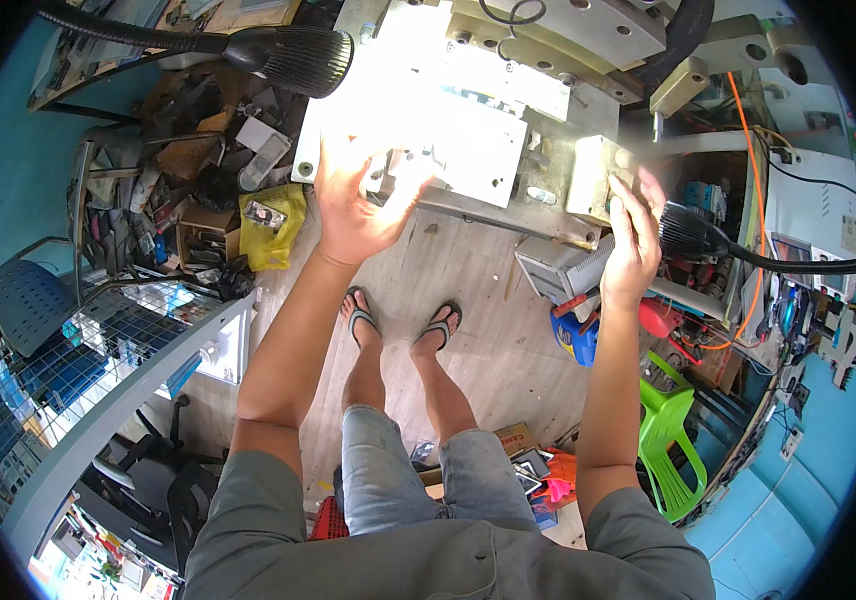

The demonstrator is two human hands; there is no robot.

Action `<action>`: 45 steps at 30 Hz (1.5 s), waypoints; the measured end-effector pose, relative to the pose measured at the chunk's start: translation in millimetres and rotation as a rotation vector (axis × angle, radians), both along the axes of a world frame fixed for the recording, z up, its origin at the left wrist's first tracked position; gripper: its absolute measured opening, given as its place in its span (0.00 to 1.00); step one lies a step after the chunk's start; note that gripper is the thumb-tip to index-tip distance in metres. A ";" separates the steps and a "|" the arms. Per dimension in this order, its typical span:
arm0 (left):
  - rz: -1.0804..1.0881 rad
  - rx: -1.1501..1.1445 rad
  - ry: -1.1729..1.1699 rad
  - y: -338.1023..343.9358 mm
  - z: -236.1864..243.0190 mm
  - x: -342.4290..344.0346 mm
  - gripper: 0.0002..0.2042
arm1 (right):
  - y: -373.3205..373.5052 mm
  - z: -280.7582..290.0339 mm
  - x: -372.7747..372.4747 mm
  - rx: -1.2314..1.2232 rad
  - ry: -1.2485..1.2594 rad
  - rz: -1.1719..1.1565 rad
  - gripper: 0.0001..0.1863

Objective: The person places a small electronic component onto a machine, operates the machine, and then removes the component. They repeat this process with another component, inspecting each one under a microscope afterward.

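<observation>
My left hand [360, 212] reaches to the near left edge of a bright metal plate [488, 160] on the machine. Its thumb stands apart from the fingers, and glare washes out the fingertips. A small clear cylindrical piece [541, 195] lies on the machine bed right of the plate. At the bed's right corner sits a beige box [591, 178] with a round button on it. My right hand [631, 240] rests against that box's right side, fingers stretched out and loosely spread. No held object shows in either hand.
A black flexible-neck lamp [293, 60] hangs at upper left; another lamp [688, 232] is beside my right hand. An orange cable [756, 200] runs down at right. A green plastic chair [668, 430], a blue jug [575, 335] and a yellow bag [273, 225] stand around the wooden floor [498, 290].
</observation>
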State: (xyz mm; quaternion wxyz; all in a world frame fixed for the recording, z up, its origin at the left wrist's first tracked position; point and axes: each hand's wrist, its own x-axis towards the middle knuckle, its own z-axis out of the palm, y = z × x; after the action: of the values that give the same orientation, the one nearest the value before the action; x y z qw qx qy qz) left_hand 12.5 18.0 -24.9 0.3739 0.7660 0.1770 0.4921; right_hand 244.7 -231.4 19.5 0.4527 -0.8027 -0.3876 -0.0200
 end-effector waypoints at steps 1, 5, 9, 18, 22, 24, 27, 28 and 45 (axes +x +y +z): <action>0.007 -0.003 0.004 -0.9 1.8 0.1 0.19 | -1.2 -1.8 0.5 -0.008 -0.009 -0.004 0.15; 0.011 0.004 -0.004 -0.6 0.7 1.6 0.18 | 0.0 2.2 -3.0 -0.005 0.054 0.004 0.15; 0.013 0.011 0.018 -1.0 2.2 1.1 0.18 | -5.2 -4.7 -2.5 0.137 0.247 -0.013 0.17; 0.035 0.051 0.043 -1.0 1.9 -1.7 0.19 | -4.4 -7.9 -2.5 0.314 0.456 -0.056 0.20; 0.024 0.059 0.026 -0.8 2.6 -0.9 0.19 | -8.0 -9.5 -4.5 0.348 0.503 -0.081 0.20; 0.019 0.050 0.026 -0.8 2.2 -1.1 0.19 | -8.3 -10.0 -5.7 0.346 0.505 -0.089 0.20; 0.014 0.032 0.030 -0.7 1.3 -0.9 0.19 | -7.6 -10.3 -8.7 0.324 0.467 -0.086 0.20; 0.018 0.038 0.036 -0.7 1.7 -0.9 0.20 | -7.1 -10.7 -8.8 0.315 0.443 -0.080 0.19; 0.017 0.047 0.061 0.8 1.2 -3.5 0.21 | 51.6 9.8 -88.7 0.030 -0.262 0.122 0.17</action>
State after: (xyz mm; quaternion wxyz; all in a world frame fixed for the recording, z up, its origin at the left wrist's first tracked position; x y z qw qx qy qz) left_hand 9.0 18.8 -23.7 0.3459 0.7877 0.1833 0.4757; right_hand 155.9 -179.8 29.3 0.4105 -0.7615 -0.4909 -0.1028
